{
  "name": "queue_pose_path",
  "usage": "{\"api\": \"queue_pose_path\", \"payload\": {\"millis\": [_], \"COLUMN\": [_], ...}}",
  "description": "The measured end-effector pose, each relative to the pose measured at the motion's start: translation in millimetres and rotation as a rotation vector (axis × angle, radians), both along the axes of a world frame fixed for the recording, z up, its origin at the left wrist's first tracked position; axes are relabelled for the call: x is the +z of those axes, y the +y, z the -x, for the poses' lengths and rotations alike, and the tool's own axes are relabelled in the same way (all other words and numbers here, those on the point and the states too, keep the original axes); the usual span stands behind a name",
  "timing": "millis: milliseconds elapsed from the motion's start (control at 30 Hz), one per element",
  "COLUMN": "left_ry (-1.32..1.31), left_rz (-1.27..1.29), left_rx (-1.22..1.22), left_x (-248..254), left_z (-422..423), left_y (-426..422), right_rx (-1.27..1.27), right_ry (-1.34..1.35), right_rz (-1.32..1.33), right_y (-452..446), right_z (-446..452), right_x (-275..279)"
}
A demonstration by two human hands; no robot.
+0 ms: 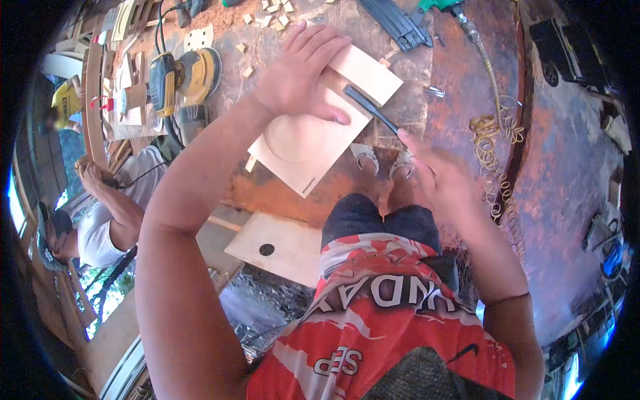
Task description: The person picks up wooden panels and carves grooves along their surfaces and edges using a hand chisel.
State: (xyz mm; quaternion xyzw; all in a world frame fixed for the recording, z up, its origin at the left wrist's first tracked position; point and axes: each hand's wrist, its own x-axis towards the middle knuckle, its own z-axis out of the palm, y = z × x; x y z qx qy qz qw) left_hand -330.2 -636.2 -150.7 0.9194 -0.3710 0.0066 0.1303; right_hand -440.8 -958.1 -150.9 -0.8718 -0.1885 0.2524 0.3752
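My left hand (303,77) lies spread on pale wood pieces, its fingers over the upper board (367,73) and its thumb on the lower board (307,157). A faint curved line shows on the lower board. My right hand (443,170) is closed around the end of a dark, slim tool (373,111). The tool's wider tip rests at the edge of the upper board, beside the gap between the two boards. What the left palm covers is hidden.
A yellow and black sander (175,80) stands at the upper left, with small wood blocks (270,20) behind. Dark strips (398,23) and a green air tool (443,5) with a coiled hose (490,147) lie right. A co-worker (110,200) is at the left.
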Motion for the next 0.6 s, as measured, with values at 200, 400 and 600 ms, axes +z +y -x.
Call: {"api": "queue_pose_path", "payload": {"millis": [200, 400, 600], "left_ry": [-0.021, 0.014, -0.021], "left_rz": [0.035, -0.022, -0.005], "left_rx": [-0.007, -0.008, -0.013], "left_x": [0.1, 1.9, -0.1], "left_z": [-1.6, -1.0, 0.1], "left_y": [1.8, 1.7, 2.7], "right_rx": [-0.049, 0.033, -0.031], "right_ry": [-0.150, -0.053, -0.149], "right_rz": [-0.115, -0.070, -0.066], "right_y": [8.6, -12.2, 5.8], "right_z": [-5.3, -1.5, -0.7], "right_x": [-0.6, -6.7, -4.4]}}
